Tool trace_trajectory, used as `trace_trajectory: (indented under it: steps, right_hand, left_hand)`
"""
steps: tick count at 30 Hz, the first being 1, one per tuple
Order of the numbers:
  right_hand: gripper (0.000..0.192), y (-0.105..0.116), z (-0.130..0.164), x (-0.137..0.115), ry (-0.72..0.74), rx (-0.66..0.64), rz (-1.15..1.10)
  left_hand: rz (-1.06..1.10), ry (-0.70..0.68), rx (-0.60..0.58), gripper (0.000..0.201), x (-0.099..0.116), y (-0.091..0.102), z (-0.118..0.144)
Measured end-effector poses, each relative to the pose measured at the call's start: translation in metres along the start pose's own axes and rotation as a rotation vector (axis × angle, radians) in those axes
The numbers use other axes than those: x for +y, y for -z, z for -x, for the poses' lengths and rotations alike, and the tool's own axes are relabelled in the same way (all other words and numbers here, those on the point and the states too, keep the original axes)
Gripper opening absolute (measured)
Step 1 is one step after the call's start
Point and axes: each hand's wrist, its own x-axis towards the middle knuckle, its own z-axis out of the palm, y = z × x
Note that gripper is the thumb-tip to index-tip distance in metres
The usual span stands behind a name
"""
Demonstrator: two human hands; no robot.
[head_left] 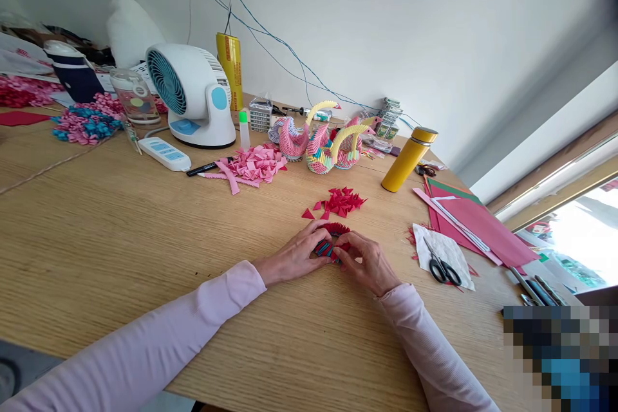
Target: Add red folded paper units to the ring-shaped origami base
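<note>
Head view has both hands right together over a small curved piece of modular origami, red folded units with a bit of blue showing, sitting on the wooden bench. Left hand is pinched narrow on its near-left edge, right hand has fingertips closed on the right side, so both are gripping the same piece. Looks to me like the assembly stage, slotting triangle units into the arc. Just behind it lies a loose pile of red triangle units, and I'd guess the next move means freeing one hand to grab one while the other keeps the arc from springing apart. Scissors lie on a paper scrap to the right, finished origami swans stand further back by the yellow flask
</note>
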Motion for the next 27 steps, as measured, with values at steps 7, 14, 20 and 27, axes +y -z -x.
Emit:
trace_trajectory:
  steps: [7,14,20,27]
  right_hand:
    - [0.017,-0.001,-0.001,0.005,0.012,-0.006,0.021]
    - [0.021,-0.003,0.001,0.008,0.042,0.003,0.012]
    - [0.019,-0.004,0.0,0.01,0.03,-0.001,-0.022]
    - [0.015,-0.004,0.002,0.007,-0.005,-0.018,-0.024]
  left_hand:
    - [-0.001,0.0,-0.016,0.019,0.001,0.001,0.0]
    - [0.001,-0.005,-0.007,0.022,-0.002,-0.001,0.0]
    - [0.003,0.011,-0.006,0.027,-0.002,0.0,0.0]
    - [0.04,0.038,0.01,0.063,0.001,-0.002,0.003]
